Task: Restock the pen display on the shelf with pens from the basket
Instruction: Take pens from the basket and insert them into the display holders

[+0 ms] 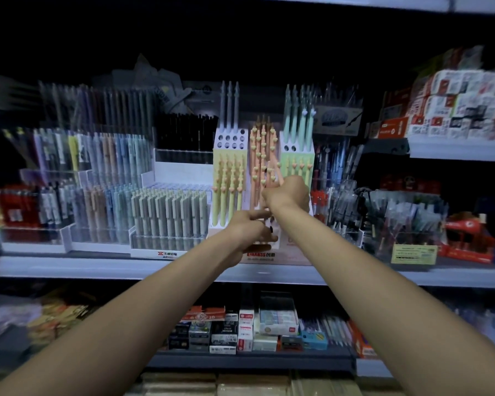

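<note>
Head view | right hand [287,195] grips orange pens [272,172] | left hand [252,232] half-curled, grip unclear | grey pens [169,212] leftward

Yellow pens [228,186], orange pens [262,155], mint-green pens [297,121], white display [231,141].

Both forearms are bare right down to the wrists, with no sleeve on either one. The left hand [247,234] has dark polish on a fingernail [271,230] at its right side. The right hand [287,192] shows only its back; its nails are hidden.
</note>
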